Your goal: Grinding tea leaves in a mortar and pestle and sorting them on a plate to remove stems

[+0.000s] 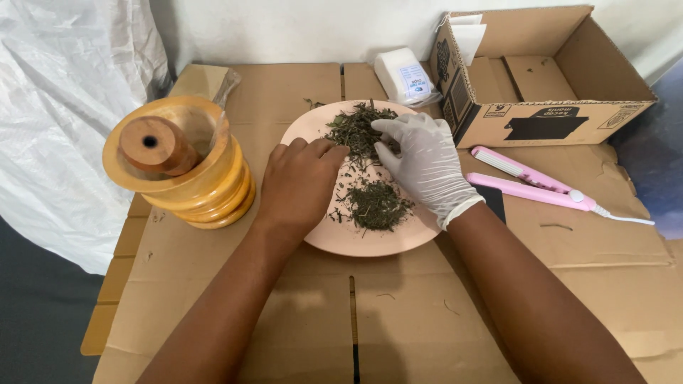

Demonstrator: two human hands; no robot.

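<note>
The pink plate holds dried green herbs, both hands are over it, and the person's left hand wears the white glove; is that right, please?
Not quite: in the head view the white glove is on the right hand; the left hand is bare. Both hands are over the pink plate of dried green herbs.

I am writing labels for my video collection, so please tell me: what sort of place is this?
Probably a small home workspace for sorting and packing dried herbs, not a factory. The table is covered with flattened cardboard; a pink plate holds dried herbs, and a pink handheld sealer lies beside an open carton.
</note>
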